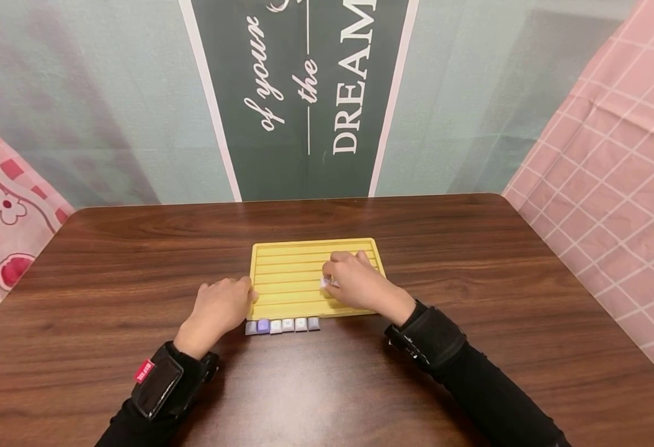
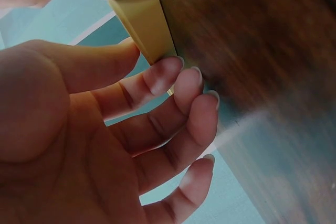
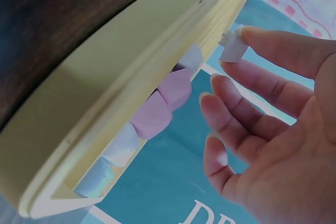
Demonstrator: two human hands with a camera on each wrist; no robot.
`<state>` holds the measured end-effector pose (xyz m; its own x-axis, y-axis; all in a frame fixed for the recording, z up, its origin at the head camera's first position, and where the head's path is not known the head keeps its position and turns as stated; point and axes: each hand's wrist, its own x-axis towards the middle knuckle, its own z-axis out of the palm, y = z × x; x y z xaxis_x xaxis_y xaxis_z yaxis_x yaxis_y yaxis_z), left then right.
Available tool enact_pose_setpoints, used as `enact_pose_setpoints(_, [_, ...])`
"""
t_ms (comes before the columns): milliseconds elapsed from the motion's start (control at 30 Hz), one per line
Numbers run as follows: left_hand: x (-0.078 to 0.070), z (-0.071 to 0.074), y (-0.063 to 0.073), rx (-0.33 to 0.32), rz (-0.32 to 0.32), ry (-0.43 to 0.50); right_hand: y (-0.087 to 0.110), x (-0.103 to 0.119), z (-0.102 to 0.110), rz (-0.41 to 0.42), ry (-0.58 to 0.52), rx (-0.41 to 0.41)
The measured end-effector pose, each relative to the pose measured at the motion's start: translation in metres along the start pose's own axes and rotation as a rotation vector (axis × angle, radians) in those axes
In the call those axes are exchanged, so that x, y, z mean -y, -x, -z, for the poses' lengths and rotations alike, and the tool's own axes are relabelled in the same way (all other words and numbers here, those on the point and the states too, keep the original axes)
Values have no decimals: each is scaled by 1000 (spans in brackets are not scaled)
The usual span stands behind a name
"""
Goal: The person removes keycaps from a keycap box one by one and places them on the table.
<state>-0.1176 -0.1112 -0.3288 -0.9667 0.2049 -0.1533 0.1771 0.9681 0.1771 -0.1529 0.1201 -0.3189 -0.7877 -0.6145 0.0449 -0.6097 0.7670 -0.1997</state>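
A yellow ridged tray (image 1: 288,268) lies on the table. At its left edge, my left hand (image 1: 222,305) pinches the rim between thumb and index finger; the other fingers curve loosely beside it in the left wrist view. Over the right half of the tray is my right hand (image 1: 355,282), holding a white keycap (image 3: 234,51) between thumb and index fingertip. Several keycaps sit inside the tray in the right wrist view, among them pink keycaps (image 3: 152,115), a white keycap (image 3: 122,146) and a light blue keycap (image 3: 95,177). In the head view the right hand hides them.
Along the tray's front edge runs a row of keycaps: a purple keycap (image 1: 263,326), white keycaps (image 1: 288,325) and grey keycaps (image 1: 313,323) at the ends. The brown wooden table (image 1: 472,267) extends around them. Behind it hangs a curtain (image 1: 450,93) with lettering.
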Motion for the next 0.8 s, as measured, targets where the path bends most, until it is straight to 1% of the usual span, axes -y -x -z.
enact_pose_setpoints(167, [0, 0, 0, -3, 1, -4, 4, 1, 2, 6, -22, 15])
enact_pose_setpoints(333, [0, 0, 0, 3, 2, -4, 7, 1, 3, 18, -13, 18])
enact_pose_setpoints(633, [0, 0, 0, 1, 1, -12, 12, 2, 3, 57, -24, 28])
enact_pose_setpoints(800, [0, -1, -2, 2, 5, -10, 16, 3, 4, 98, -24, 21])
